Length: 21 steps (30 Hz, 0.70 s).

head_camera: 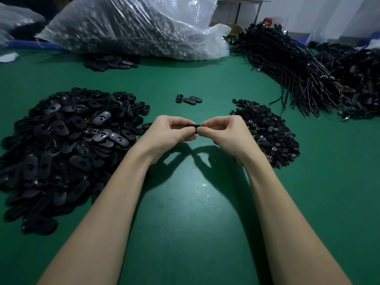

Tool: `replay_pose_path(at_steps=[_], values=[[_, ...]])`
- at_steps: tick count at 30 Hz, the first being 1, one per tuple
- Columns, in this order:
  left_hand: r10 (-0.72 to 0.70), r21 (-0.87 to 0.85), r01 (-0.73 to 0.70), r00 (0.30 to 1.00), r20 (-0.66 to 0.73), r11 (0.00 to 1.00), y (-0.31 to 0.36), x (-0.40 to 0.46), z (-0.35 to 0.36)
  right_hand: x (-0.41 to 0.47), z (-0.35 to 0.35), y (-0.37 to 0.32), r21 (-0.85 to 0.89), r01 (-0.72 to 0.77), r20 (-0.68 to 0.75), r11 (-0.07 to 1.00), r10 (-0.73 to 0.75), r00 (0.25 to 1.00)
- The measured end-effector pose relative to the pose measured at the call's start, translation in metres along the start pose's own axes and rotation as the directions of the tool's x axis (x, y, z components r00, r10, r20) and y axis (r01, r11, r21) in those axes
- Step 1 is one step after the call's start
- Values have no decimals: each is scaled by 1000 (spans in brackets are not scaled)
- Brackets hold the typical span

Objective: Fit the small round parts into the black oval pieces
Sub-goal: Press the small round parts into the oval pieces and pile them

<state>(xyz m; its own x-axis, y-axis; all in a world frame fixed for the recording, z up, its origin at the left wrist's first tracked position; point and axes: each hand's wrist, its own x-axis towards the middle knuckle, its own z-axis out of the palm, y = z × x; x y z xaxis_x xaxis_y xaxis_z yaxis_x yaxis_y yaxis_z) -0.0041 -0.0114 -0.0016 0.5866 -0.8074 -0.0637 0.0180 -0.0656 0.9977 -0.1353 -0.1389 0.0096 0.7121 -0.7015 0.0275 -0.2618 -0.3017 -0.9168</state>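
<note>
STEP: fitting in progress | HANDS: left hand and right hand pinch one oval piece together above bench | DONE: three pieces set aside | LEFT: large oval pile, round-part pile.

No text, label, brand, number or sign can be read anywhere. The black oval pieces, the small round parts and the plastic bag show no legible marking.
</note>
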Motion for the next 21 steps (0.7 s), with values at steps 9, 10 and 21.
replay_pose_path(at_steps=[9,10,21], values=[[31,49,-30,1000,-2,998,4,-1,-2,0,5,-5,-74,30,-55,997,-34,998],[30,62,-29,1000,-1,998,3,-2,-1,0,5,-5,-87,30,-54,996,-35,998],[28,143,-17,996,-81,990,-1,1,6,-2,17,0,-140,88,-95,986,-102,990]])
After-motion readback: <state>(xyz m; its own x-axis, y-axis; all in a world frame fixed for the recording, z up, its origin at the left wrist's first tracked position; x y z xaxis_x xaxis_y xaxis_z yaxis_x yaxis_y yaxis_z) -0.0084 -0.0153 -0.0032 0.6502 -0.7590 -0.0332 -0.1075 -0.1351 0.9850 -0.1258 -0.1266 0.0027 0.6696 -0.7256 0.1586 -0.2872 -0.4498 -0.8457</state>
